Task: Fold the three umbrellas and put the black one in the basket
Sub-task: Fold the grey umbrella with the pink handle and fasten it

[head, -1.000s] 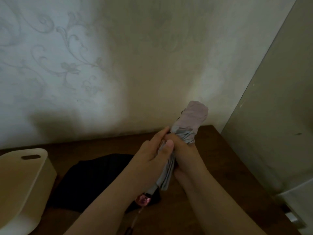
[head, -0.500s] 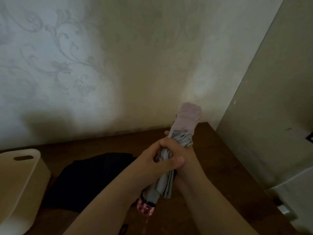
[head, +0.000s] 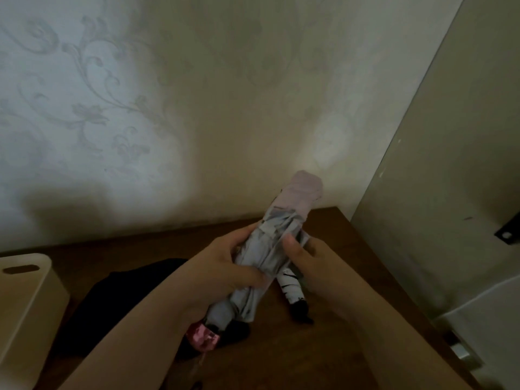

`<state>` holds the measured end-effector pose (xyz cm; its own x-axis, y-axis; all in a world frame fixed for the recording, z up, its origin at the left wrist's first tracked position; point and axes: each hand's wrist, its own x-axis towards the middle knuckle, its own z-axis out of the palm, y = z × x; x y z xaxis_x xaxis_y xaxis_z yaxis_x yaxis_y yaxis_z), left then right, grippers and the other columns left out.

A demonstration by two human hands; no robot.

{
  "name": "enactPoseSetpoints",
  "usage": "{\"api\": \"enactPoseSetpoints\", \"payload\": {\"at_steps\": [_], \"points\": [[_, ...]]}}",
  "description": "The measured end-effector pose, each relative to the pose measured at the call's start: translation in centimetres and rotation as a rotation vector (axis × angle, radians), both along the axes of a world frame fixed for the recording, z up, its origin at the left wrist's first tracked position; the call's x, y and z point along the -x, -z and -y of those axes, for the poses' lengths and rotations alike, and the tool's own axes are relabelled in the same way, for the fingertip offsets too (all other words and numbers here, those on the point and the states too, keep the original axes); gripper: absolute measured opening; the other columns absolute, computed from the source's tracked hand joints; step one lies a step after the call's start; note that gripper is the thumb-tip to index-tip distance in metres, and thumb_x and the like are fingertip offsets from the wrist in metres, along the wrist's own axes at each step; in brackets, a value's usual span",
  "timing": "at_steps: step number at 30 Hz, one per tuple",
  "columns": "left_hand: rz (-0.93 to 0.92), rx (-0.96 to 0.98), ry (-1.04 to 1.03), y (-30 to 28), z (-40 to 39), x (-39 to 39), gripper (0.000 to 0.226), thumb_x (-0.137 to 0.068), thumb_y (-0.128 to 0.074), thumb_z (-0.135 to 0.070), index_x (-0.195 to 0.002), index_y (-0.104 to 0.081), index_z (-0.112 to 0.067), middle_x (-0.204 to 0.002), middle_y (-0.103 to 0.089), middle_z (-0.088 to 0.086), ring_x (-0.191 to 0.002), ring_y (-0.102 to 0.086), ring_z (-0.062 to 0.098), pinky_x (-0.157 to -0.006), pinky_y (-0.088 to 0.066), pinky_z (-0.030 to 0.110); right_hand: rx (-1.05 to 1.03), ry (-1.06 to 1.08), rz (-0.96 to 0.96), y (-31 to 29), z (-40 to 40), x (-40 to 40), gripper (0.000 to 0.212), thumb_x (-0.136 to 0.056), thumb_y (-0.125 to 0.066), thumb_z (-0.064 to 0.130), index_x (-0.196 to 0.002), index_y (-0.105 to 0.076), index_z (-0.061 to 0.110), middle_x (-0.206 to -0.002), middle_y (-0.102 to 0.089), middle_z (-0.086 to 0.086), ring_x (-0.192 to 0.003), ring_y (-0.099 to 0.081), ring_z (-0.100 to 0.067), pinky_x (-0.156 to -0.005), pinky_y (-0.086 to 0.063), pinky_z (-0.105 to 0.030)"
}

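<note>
At centre frame, your left hand (head: 225, 273) and right hand (head: 312, 266) both gripped the grey umbrella (head: 264, 257), tilted up-right to bunch its canopy. The black umbrella (head: 118, 302) lay lower left, beside the basket (head: 31, 294). Half a second earlier your hands overlapped; now they sat apart.

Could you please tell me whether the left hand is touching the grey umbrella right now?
Touching. The head view shows the left hand wrapped round the middle of the grey umbrella, thumb across the folded cloth, with no gap.
</note>
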<state>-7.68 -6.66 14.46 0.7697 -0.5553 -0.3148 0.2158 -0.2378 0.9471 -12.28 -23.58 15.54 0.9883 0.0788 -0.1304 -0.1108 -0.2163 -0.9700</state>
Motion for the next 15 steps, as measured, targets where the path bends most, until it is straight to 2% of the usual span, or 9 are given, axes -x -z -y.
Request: {"api": "enactPoseSetpoints", "payload": {"at_steps": [1, 3, 6, 9, 12, 15], "points": [[-0.021, 0.005, -0.006, -0.2, -0.2, -0.1, 0.083, -0.070, -0.082, 0.004, -0.140, -0.056, -0.033, -0.118, -0.077, -0.003, -0.107, -0.075, 0.019, -0.091, -0.062, 0.037, 0.013, -0.022, -0.012, 0.2, 0.6, 0.1, 0.028, -0.075, -0.048, 0.056, -0.098, -0.058, 0.043, -0.085, -0.066, 0.033, -0.084, -0.061, 0.014, -0.067, -0.045, -0.004], [-0.043, 0.021, -0.014, -0.5, -0.6, -0.4, 0.091, -0.059, -0.078, -0.002, -0.143, -0.055, -0.031, -0.127, -0.074, 0.003, -0.116, -0.072, 0.026, -0.100, -0.058, 0.045, 0.027, -0.002, -0.009, 0.5, 1.2, 0.4, 0.016, -0.087, -0.053, 0.036, -0.099, -0.063, 0.030, -0.081, -0.069, 0.022, -0.077, -0.064, 0.003, -0.062, -0.046, -0.007], [-0.043, 0.009, -0.016, -0.7, -1.0, -1.0, 0.093, -0.061, -0.079, 0.000, -0.144, -0.054, -0.031, -0.132, -0.071, 0.004, -0.119, -0.069, 0.030, -0.106, -0.055, 0.050, -0.027, 0.058, 0.019, 1.1, 1.6, 0.3, 0.015, -0.089, -0.057, 0.015, -0.103, -0.057, 0.022, -0.081, -0.072, 0.000, -0.070, -0.065, -0.010, -0.062, -0.051, -0.017], [-0.030, -0.001, 0.003, -0.5, -1.2, -1.8, 0.081, -0.073, -0.079, 0.014, -0.137, -0.059, -0.030, -0.126, -0.075, 0.004, -0.114, -0.072, 0.027, -0.096, -0.060, 0.040, 0.001, 0.004, 0.034, 0.8, 1.7, 0.3, 0.016, -0.088, -0.054, -0.002, -0.094, -0.063, 0.011, -0.080, -0.069, -0.001, -0.070, -0.063, -0.007, -0.065, -0.050, -0.015], [-0.035, -0.005, 0.025, -0.4, -1.7, -2.9, 0.067, -0.080, -0.076, 0.015, -0.127, -0.065, -0.033, -0.113, -0.080, -0.001, -0.098, -0.077, 0.018, -0.075, -0.064, 0.026, 0.039, -0.104, -0.007, 0.1, 1.7, 0.4, 0.039, -0.087, -0.047, -0.014, -0.098, -0.069, 0.017, -0.096, -0.072, 0.006, -0.091, -0.065, -0.001, -0.079, -0.052, -0.016], [-0.021, -0.030, 0.076, -0.5, -2.4, -3.8, 0.061, -0.082, -0.071, 0.017, -0.117, -0.067, -0.033, -0.098, -0.082, -0.008, -0.086, -0.079, 0.010, -0.068, -0.063, 0.021, 0.182, -0.090, 0.097, -0.1, 1.2, 0.0, 0.034, -0.087, -0.058, 0.000, -0.097, -0.068, 0.030, -0.097, -0.069, 0.021, -0.092, -0.062, 0.007, -0.077, -0.048, -0.009]]}}
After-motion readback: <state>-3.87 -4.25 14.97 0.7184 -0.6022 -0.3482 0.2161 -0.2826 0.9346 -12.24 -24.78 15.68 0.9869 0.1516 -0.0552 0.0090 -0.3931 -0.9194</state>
